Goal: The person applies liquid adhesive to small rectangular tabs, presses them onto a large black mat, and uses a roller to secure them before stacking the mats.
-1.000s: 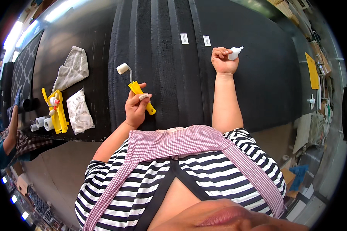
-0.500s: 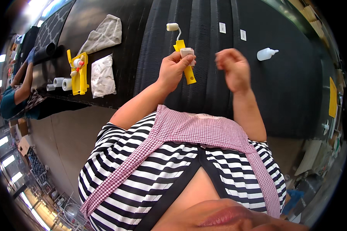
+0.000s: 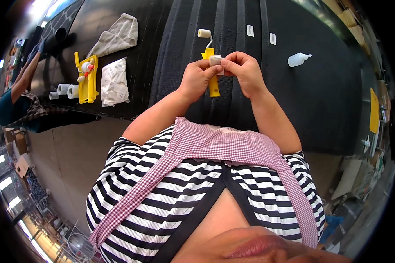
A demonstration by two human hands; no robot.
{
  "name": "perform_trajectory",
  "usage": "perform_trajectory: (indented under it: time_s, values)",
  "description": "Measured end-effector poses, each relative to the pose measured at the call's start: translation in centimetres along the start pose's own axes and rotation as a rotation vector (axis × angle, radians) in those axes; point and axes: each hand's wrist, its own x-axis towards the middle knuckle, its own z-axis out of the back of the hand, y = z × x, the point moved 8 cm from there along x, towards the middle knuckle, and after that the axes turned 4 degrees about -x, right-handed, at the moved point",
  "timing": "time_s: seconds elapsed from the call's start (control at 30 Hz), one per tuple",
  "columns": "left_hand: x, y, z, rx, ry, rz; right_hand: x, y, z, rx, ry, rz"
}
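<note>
I see both hands up close together over the black mat, and I think they meet in the middle so that each one can help the other. The left hand is curled around the yellow handle of a small roller, gripping it so the little white roll at the top points away from the body and stays off the mat. The same hand's fingertips also pinch one side of a small white piece, and the right hand pinches the other side with thumb and fingers bent tight (I cannot tell what the piece is, it is too small). It sits just in front of the roller handle, held between the two hands, not lying on anything. A white squeeze bottle lies on its side on the mat to the right, apart from the hands but near enough to grab. Far to the left sit a yellow tool tray, a clear bag, a grey cloth and some white rolls, parked out of the way so the middle stays free. Another person's arm reaches over that far end.
</note>
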Motion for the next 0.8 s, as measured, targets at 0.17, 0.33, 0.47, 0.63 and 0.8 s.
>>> perform_trajectory:
  time_s: [0.17, 0.33, 0.47, 0.63, 0.8]
  values:
    - [-0.6, -0.1, 0.3, -0.028, 0.04, 0.043, 0.0, -0.1, 0.1, 0.031, -0.001, 0.025]
    - [-0.8, 0.0, 0.4, -0.212, -0.032, 0.1, 0.1, -0.2, 0.5, 0.203, 0.001, 0.064]
    - [-0.2, 0.0, 1.0, -0.239, -0.036, 0.076, 0.4, -1.1, 1.8, 0.485, -0.042, -0.07]
    - [-0.2, 0.8, 1.5, -0.173, -0.036, 0.041, 0.8, -3.3, 3.9, 0.552, -0.149, -0.2]
    - [0.0, 1.7, 2.7, -0.205, -0.065, 0.015, 0.7, -2.5, 4.7, 0.351, -0.161, -0.136]
